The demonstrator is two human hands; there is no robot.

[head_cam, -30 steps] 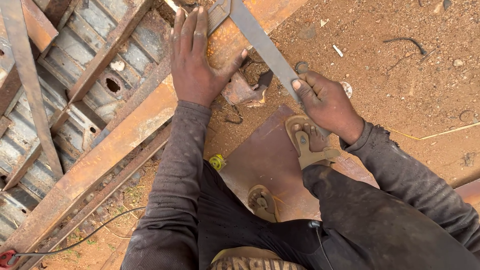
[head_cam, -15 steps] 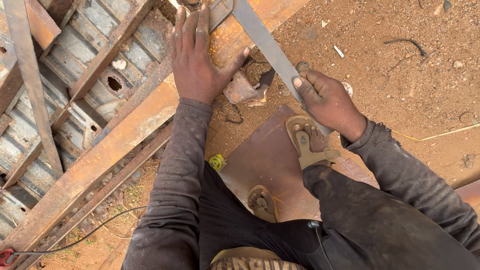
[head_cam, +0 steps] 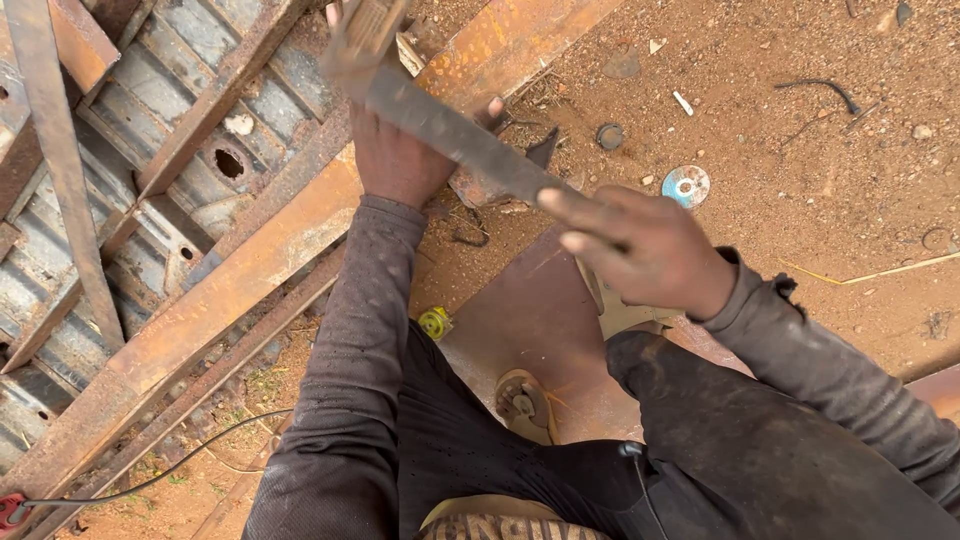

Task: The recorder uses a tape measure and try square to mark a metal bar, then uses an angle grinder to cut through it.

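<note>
My right hand [head_cam: 645, 250] grips one end of a long flat grey metal bar [head_cam: 440, 125], which runs up and to the left across the view, raised and motion-blurred at its far end. My left hand [head_cam: 400, 150] rests palm-down on a rusty orange steel beam [head_cam: 250, 265], partly hidden under the bar. Both arms wear dark grey sleeves. I crouch with my sandalled feet [head_cam: 525, 405] on a rusty flat steel plate [head_cam: 530, 310].
A welded frame of rusty angle irons [head_cam: 60, 170] over grey ribbed sheet lies at the left. A cutting disc [head_cam: 686, 185], a yellow tape measure [head_cam: 434, 322], a black cable [head_cam: 160, 475] and small scraps lie on red dirt.
My right hand has lifted and swung the flat bar up and to the left, toward the camera. My left hand has stayed on the beam. The view has shifted slightly.
</note>
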